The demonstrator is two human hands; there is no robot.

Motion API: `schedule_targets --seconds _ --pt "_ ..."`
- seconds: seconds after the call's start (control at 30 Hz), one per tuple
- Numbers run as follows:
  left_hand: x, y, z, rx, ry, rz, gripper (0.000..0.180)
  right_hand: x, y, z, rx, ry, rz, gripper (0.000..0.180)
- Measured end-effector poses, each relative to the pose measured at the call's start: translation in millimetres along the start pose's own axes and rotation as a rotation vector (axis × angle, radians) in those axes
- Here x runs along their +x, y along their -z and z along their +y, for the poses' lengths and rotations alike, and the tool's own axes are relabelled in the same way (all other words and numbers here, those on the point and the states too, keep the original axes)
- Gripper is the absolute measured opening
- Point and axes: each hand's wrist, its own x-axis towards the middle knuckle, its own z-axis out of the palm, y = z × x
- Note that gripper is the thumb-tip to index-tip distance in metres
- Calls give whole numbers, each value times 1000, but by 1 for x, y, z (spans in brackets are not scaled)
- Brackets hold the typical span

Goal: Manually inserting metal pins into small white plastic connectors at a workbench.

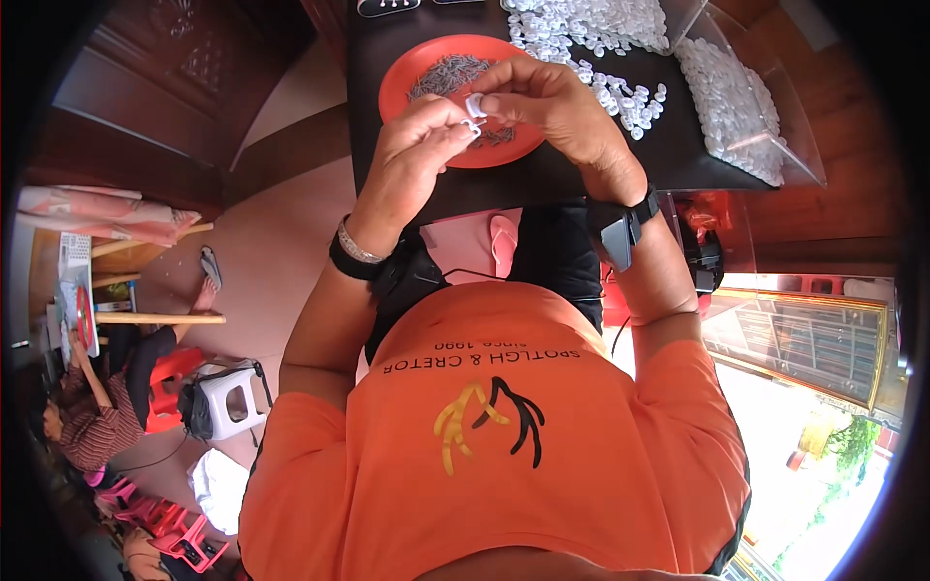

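Grip: While the left hand [418, 145] pinches a ring-like white clip [472, 129], the right hand [547, 102] closes narrowly on a smooth white piece [475, 105] just beside it.
Plate [394, 85]: round orange-red plastic, beneath both hands, heaped with slender grey nails [449, 75].
Tabletop [668, 179]: flat, black, strewn with glossy oval clips [635, 104].

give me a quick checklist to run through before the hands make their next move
1. Left hand has a grip: ok, finger and thumb pinch a small white piece.
2. Right hand has a grip: ok, it pinches another white piece.
3. Grey pins within reach: ok, heaped on the orange plate beneath the hands.
4. A pin fitted in either held piece: cannot tell, too small.
5. All spare white pieces contained: not ok, many lie loose on the black table.
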Motion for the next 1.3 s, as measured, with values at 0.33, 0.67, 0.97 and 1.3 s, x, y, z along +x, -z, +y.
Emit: schedule_targets --seconds 0.33,0.67,0.97,1.3 --pt "1 3 2 84 64 7 14 3 -10 7 -62 -11 -65 17" --pt "-3 5 8 -2 169 53 18 -2 1 3 -51 20 148 17" --pt "3 6 6 -55 38 -8 16 -4 -5 8 60 49 -11 15" --pt "4 12 5 -360 106 -60 17 -1 -10 0 35 -5 -3 13"
